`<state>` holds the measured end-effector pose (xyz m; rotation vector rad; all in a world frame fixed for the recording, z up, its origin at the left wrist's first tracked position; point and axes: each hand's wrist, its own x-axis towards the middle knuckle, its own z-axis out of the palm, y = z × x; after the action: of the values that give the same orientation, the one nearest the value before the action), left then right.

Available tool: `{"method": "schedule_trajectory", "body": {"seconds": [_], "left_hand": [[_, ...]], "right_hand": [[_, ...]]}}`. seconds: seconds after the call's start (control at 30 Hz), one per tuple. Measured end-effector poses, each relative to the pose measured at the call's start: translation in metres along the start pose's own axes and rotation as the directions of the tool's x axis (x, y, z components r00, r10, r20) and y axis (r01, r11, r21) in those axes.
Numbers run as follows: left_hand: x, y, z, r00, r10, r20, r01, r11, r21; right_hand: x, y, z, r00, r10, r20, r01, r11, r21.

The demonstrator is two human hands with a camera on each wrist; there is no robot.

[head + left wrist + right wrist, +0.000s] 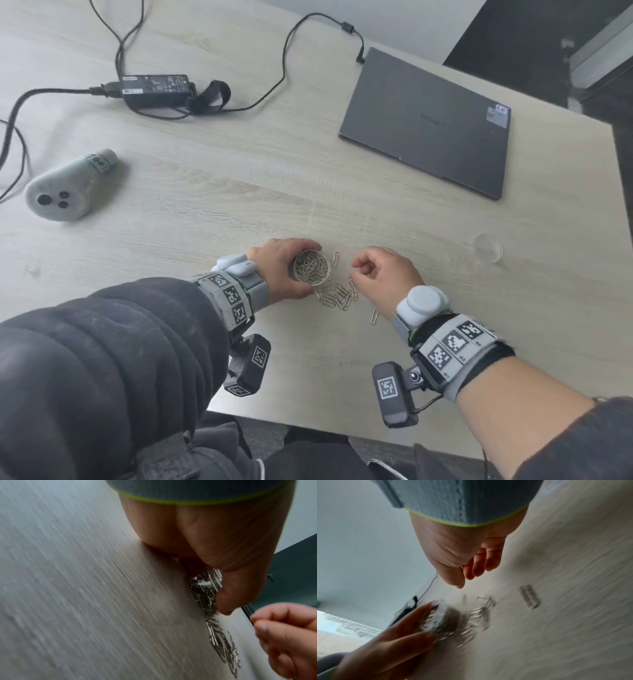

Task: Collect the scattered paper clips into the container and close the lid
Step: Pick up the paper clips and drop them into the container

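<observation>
Loose paper clips (339,296) lie heaped on the bench (239,192), beside the container (312,267) gripped by the left hand (281,269). Right hand (387,277), fingers curled, seemingly pinching a clip: release directly above the opening. Farther right lies the lid (487,246).

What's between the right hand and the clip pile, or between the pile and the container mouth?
Nothing visible. The right hand sits beside the loose clips, and the container, gripped by the left hand, is open-topped right next to them.
</observation>
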<state>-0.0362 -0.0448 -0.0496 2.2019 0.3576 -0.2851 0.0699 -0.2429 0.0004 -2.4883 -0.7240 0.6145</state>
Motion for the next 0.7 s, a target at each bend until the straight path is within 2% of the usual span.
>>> {"method": "schedule_trajectory", "body": {"seconds": [0.13, 0.23, 0.33, 0.53, 0.7], "left_hand": [[-0.001, 0.003, -0.003, 1.000, -0.014, 0.016, 0.013, 1.000, 0.019], [0.000, 0.002, -0.003, 1.000, -0.008, 0.013, 0.008, 1.000, 0.011], [0.000, 0.001, -0.002, 1.000, -0.008, 0.014, 0.008, 1.000, 0.013], [-0.001, 0.001, -0.002, 1.000, 0.002, 0.007, -0.002, 1.000, 0.009], [-0.002, 0.004, -0.004, 1.000, 0.000, 0.002, 0.000, 1.000, 0.023]], "right_hand": [[-0.012, 0.042, -0.012, 0.991, 0.020, 0.135, -0.009, 0.996, -0.083], [-0.024, 0.058, -0.011, 0.966, -0.081, 0.245, 0.107, 0.989, -0.097], [-0.032, 0.060, -0.006, 0.943, -0.106, 0.316, 0.160, 0.976, -0.149], [-0.025, 0.045, 0.011, 0.953, -0.131, 0.274, 0.177, 0.973, -0.149], [-0.017, 0.026, 0.022, 0.945, -0.228, 0.236, 0.279, 0.936, -0.214]]}}
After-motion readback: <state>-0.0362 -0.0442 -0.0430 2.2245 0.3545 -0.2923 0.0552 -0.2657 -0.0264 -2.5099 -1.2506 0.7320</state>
